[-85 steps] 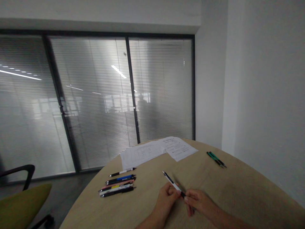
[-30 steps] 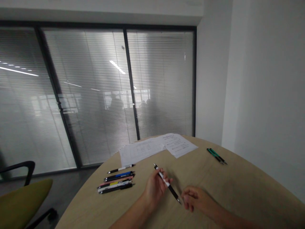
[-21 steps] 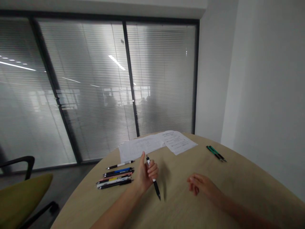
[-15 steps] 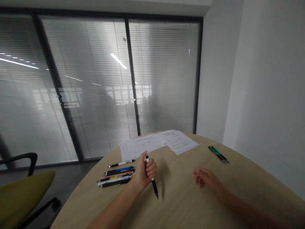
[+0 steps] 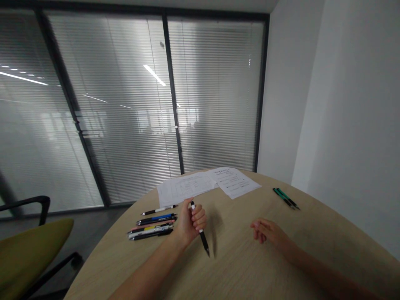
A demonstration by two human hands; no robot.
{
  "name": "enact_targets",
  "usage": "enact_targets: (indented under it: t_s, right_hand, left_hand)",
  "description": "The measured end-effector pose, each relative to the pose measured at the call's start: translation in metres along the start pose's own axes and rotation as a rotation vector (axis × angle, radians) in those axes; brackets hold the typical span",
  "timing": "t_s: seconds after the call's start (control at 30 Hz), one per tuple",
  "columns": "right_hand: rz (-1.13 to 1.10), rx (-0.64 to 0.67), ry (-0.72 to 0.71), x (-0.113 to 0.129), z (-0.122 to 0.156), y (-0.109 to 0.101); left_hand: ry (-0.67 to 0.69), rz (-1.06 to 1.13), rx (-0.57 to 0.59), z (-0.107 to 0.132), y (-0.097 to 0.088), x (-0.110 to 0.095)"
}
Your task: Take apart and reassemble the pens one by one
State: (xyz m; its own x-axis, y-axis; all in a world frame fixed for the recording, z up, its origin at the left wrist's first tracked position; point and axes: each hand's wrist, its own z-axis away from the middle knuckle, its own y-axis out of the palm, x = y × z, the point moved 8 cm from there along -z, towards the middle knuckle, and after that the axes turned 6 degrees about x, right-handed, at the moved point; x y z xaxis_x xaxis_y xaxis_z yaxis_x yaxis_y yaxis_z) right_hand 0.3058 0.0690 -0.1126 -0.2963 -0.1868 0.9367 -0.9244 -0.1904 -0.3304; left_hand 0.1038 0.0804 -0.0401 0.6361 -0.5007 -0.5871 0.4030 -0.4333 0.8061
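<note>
My left hand [image 5: 191, 223] is closed in a fist round a black-and-white pen [image 5: 204, 243]. The pen slants down to the right, its dark tip below the fingers and its top end showing by the thumb. To the left of this hand lie several pens in a group, among them a blue pen [image 5: 158, 219], a dark pen [image 5: 151, 235] and a white-and-black pen [image 5: 159, 210]. My right hand [image 5: 267, 231] hovers over the table on the right, loosely curled, with nothing visible in it. Beyond it lie two green-and-black pens [image 5: 286, 198], side by side.
Printed paper sheets [image 5: 239, 185] lie at the far edge of the round wooden table [image 5: 237, 271]. A green chair [image 5: 34, 250] with black armrests stands at the left. Behind the table are a glass partition with blinds [image 5: 215, 104] and a white wall [image 5: 350, 125].
The view has tipped slightly downward or shifted, so the table things sit a little higher. The pen in my left hand tilts slightly more to the right. My right hand has barely moved.
</note>
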Motion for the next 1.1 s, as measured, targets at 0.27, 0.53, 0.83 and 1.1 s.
enact_targets:
  t_s: [0.27, 0.53, 0.83, 1.1]
  right_hand:
    - [0.095, 0.029, -0.022, -0.006, -0.001, 0.002]
    - [0.281, 0.133, -0.108, 0.03, 0.022, 0.036]
    - [-0.151, 0.247, -0.048, 0.046, 0.034, 0.073]
    - [-0.075, 0.151, 0.036, 0.028, 0.026, 0.058]
  left_hand:
    - [0.012, 0.05, -0.027, 0.001, 0.005, 0.006]
    - [0.091, 0.029, -0.09, -0.001, 0.019, 0.026]
    - [0.144, -0.138, -0.13, -0.002, 0.012, 0.04]
    - [0.107, -0.272, -0.065, -0.002, 0.011, 0.045]
